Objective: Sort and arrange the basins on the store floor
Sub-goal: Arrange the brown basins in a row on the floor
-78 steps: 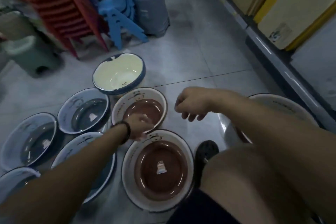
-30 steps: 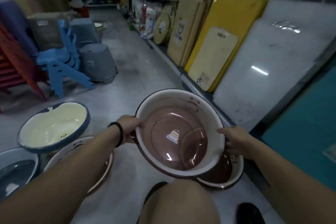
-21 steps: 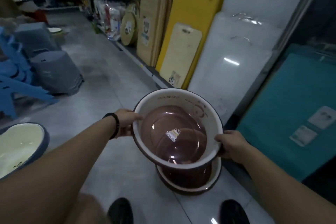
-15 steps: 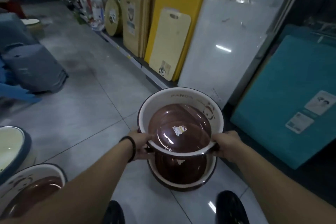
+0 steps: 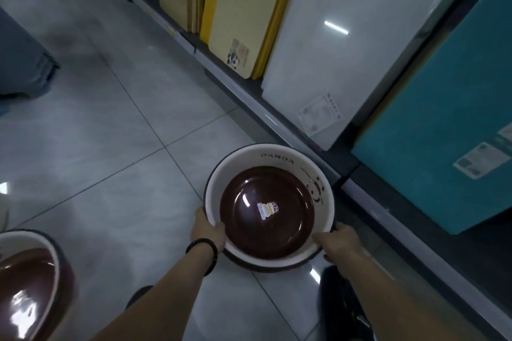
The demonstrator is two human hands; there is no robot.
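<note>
Left hand point(image 5: 208, 225) - grips the near-left rim of the brown-and-white basin point(image 5: 277, 160), thumb over the lip; dark wristband point(image 5: 201, 246) on that wrist. Right hand point(image 5: 336, 242) - grips the near-right rim; its fingertips are hidden under the edge.

Basin sits low over the tiled floor point(image 5: 110, 160), upright and roughly level, just beside the shelf ledge point(image 5: 277, 120). A dark band shows under its near edge - probably another basin beneath it, with this one nested in; cannot tell for certain, nor whether it is fully seated.

Step in hand, as judged: stacking like with like, this basin being set down at the shelf side.

Next move calls for: check the rim sits even all round, then let go with both hands without tipping it. Another brown basin point(image 5: 27, 239) lies well apart at lower left, the likely next one to add.

Surroundings: shoe point(image 5: 342, 302) near the basin; white board point(image 5: 346, 36), teal board point(image 5: 443, 119) and yellow board point(image 5: 241, 8) lean on the shelf.
</note>
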